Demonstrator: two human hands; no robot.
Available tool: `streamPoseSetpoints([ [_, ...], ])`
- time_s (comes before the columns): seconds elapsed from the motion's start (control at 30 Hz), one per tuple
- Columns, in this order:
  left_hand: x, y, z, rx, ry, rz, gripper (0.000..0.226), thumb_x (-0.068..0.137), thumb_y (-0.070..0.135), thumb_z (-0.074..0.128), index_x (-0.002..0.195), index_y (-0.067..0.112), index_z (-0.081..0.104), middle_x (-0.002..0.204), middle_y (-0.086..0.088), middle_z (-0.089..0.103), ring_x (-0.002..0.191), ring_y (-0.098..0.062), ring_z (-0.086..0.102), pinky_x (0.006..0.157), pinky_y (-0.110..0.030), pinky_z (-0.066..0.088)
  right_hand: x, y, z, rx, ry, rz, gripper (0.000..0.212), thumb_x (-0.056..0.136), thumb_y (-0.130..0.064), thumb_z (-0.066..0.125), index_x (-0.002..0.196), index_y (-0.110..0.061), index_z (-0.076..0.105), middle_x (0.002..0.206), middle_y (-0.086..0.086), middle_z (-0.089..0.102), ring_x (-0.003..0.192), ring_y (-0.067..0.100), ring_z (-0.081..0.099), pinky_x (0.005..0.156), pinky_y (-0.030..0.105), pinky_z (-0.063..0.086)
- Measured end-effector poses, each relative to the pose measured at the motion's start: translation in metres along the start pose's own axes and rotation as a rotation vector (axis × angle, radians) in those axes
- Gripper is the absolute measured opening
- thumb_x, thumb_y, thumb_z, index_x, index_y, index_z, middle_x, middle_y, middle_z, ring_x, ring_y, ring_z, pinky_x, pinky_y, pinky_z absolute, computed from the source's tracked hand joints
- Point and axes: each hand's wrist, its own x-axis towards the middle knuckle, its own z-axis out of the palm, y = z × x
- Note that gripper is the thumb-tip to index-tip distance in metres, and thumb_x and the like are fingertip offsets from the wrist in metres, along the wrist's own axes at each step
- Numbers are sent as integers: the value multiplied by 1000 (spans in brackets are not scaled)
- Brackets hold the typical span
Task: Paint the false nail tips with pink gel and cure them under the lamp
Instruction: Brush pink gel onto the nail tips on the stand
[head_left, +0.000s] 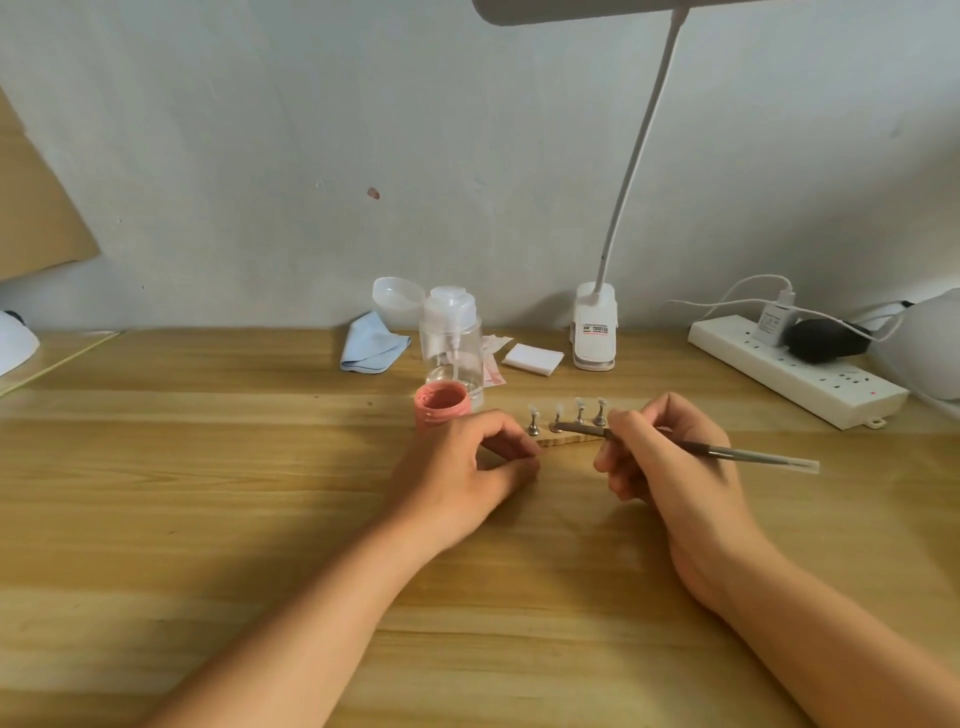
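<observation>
At twelve o'clock the lamp (638, 150) is cut off. The right hand (675, 467) grips a brush (753, 456); the left hand (462, 473) curls, hold unclear. Wooden table (260, 493), pale wall (311, 156).

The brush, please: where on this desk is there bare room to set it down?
Bare desk lies left of the pink gel jar, and in front between the left forearm and right forearm. Crowded: the back strip from blue cloth through pump bottle and lamp clamp to power strip, and around the nail stand.
</observation>
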Motion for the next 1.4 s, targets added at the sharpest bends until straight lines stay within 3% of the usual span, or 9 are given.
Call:
streamPoseSetpoints([
  [0.2,-1,-1,-1,-71,-5,20,21,82,20,78,79,38,68,83,27,68,58,14,51,61,-19,33,-2,0,-1,-3,-50,-21,27,94,-6,59,72,-8,44,57,10,65,44,16,50,44,22,41],
  [0.4,1,-1,2,-75,53,-15,22,81,23,78,85,41,65,84,26,68,52,6,48,58,-16,35,2,-4,-4,-139,22,-247,18,98,-25,56,94,-8,60,74,8,74,57,20,66,57,25,56],
  [0.57,1,-1,2,-34,103,-2,27,83,20,75,74,40,61,90,26,66,40,-1,41,46,-12,29,15,-5,-21,-765,5,-389,28,89,-36,61,113,-21,60,103,-15,69,88,15,69,81,47,57],
  [0.67,1,0,3,-38,111,-33,22,86,19,72,79,36,60,86,22,67,40,-4,48,48,-30,45,24,-1,-25,-1010,-65,-406,51,86,-26,72,129,-12,48,124,-1,62,100,26,65,91,51,50],
  [0.8,0,3,3,9,111,-71,19,89,19,66,81,33,57,90,20,67,43,-5,61,50,-26,43,33,5,-16,-1095,-182,-477,48,87,-29,70,126,-11,48,122,0,63,121,24,55,113,41,29],
  [0.93,3,8,3,97,124,-99,19,93,27,64,81,35,52,94,16,67,40,-4,60,50,-24,41,41,8,0,-1085,-228,-588,20,100,-24,43,119,-17,43,105,-9,66,113,19,56,114,45,19],
  [1.03,7,10,4,143,129,-95,18,93,29,63,81,34,51,91,12,69,41,-4,58,57,-30,51,45,15,6,-1163,-271,-647,15,98,-21,47,113,-19,48,100,-11,67,118,16,53,115,44,13],
  [1.2,10,11,6,179,154,-106,18,92,32,66,83,36,51,99,15,69,53,-6,55,67,-33,53,44,25,12,-1192,-252,-745,31,82,-12,71,104,-14,50,88,-12,64,109,21,57,110,51,24],
  [1.4,11,13,6,142,172,-134,15,89,35,70,83,37,56,100,18,70,54,-6,59,62,-28,52,48,27,14,-1186,-253,-819,35,78,-11,73,102,-16,48,85,-14,60,104,18,56,108,49,26],
])
